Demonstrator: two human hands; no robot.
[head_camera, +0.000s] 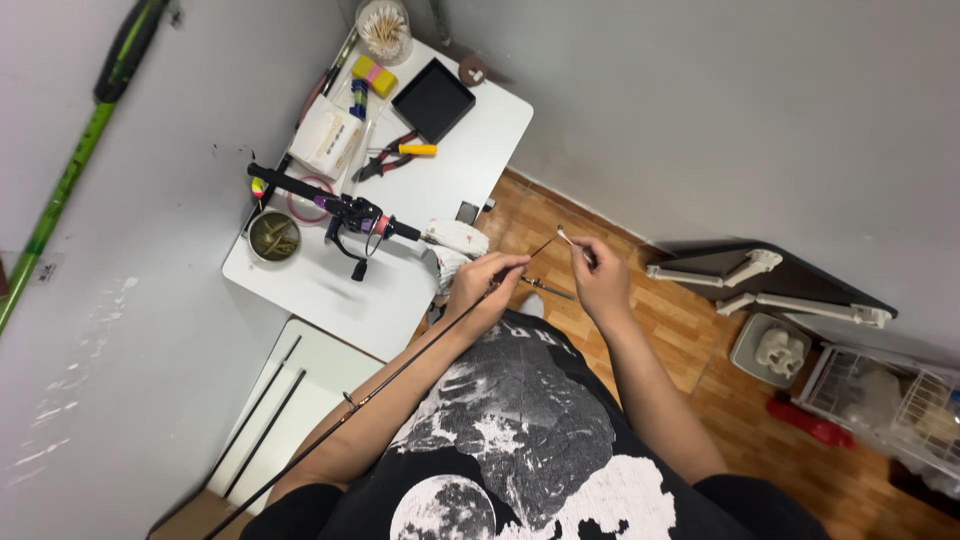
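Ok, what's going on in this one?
A person holds a thin black rod in the left hand, near its tip. The right hand holds a cotton swab at the rod's tip. On the white table beyond lie a rod handle with reel, pliers, a black tray and a swab jar.

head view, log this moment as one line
left hand: pinches thin black rod near tip | right hand: holds cotton swab at tip | white table: reel handle
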